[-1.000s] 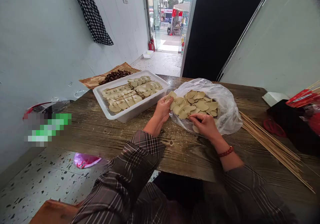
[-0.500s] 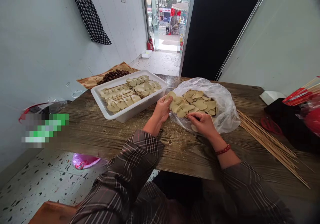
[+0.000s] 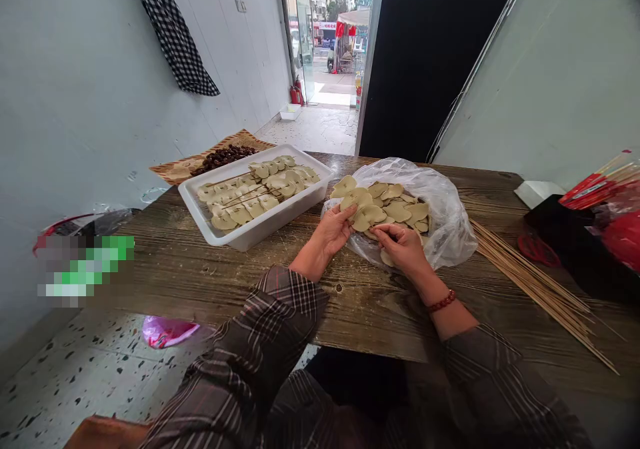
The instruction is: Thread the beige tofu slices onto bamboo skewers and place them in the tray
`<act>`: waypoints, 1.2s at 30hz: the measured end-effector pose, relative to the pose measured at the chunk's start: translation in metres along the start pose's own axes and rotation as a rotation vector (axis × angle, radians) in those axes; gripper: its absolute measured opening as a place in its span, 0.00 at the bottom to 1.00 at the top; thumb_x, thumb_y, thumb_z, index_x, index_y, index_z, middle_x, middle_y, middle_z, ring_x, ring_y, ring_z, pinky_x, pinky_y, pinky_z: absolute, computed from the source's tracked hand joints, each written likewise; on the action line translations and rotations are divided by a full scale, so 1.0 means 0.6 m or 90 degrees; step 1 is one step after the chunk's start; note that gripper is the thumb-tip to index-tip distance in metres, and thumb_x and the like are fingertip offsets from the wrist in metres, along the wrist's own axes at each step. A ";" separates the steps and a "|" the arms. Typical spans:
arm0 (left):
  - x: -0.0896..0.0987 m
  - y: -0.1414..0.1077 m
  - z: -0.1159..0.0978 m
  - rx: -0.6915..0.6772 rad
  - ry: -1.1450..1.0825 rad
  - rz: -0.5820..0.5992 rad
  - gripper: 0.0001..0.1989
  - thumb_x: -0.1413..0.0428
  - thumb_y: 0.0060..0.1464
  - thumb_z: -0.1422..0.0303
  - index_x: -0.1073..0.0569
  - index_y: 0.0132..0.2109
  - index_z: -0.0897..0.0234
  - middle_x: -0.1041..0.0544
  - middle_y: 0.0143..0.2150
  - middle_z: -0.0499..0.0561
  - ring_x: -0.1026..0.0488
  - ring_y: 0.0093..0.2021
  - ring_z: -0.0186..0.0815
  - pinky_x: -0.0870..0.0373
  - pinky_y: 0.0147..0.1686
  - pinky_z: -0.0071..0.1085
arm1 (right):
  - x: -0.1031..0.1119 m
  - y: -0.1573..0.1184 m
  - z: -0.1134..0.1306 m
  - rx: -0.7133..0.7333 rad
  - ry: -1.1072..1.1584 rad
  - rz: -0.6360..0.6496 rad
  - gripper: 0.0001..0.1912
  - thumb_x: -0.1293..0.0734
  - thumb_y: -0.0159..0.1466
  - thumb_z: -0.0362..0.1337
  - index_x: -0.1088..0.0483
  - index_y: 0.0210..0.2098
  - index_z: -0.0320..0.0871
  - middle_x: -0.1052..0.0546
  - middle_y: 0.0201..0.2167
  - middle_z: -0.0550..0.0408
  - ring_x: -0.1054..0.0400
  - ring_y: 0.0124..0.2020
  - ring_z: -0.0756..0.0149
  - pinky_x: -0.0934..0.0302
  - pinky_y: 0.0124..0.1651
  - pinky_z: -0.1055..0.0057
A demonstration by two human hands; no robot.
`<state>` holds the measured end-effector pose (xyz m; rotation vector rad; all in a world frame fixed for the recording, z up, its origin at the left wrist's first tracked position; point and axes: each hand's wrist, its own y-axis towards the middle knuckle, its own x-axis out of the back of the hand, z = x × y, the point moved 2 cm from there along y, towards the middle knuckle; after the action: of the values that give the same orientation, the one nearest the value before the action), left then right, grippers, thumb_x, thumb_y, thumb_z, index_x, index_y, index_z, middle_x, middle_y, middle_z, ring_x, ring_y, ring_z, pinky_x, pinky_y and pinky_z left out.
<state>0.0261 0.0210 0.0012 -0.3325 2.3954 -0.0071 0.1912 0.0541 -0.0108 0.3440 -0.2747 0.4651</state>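
Close to the front of an open clear plastic bag (image 3: pixel 453 219), my left hand (image 3: pixel 334 234) grips a row of pale, thin, flat round slices (image 3: pixel 364 210) threaded on a skewer. My right hand (image 3: pixel 404 247) is closed in a pinch on the skewer's near end, just right of the slices. Loose slices (image 3: pixel 400 210) of the same kind lie heaped in the bag behind my fingers. To the left, a white plastic tray (image 3: pixel 260 231) holds rows of finished-looking skewers of slices (image 3: pixel 245 205). Most of the skewer in my hands is hidden by slices and fingers.
Bare bamboo skewers (image 3: pixel 540 289) lie in a bundle at the right of the wooden table (image 3: pixel 240 275). Beyond them stands a black box (image 3: pixel 555 225) with red-wrapped sticks (image 3: pixel 595 185). Dark brown pieces (image 3: pixel 225 160) sit on paper behind the tray.
My left hand has shifted from the far end of the row toward its middle, leaving the far slices exposed. My right hand keeps its pinch. The view has tilted slightly.
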 end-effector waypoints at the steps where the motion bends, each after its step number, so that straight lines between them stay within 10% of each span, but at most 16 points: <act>1: 0.001 0.001 0.001 -0.009 0.001 -0.009 0.20 0.28 0.38 0.68 0.24 0.40 0.65 0.19 0.34 0.50 0.21 0.34 0.35 0.24 0.36 0.30 | -0.001 0.000 -0.001 0.000 -0.003 0.006 0.18 0.33 0.61 0.50 0.21 0.34 0.40 0.26 0.20 0.56 0.34 0.23 0.67 0.42 0.29 0.71; 36: -0.003 -0.008 0.044 -0.073 -0.047 -0.024 0.28 0.27 0.28 0.64 0.23 0.41 0.67 0.19 0.37 0.53 0.24 0.34 0.35 0.27 0.39 0.31 | -0.005 -0.008 -0.033 -0.027 -0.051 -0.025 0.21 0.32 0.59 0.53 0.21 0.35 0.40 0.24 0.23 0.54 0.32 0.26 0.65 0.39 0.31 0.70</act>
<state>0.0457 0.0192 -0.0172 -0.4245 2.3209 0.1231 0.1944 0.0564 -0.0309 0.3265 -0.3538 0.4069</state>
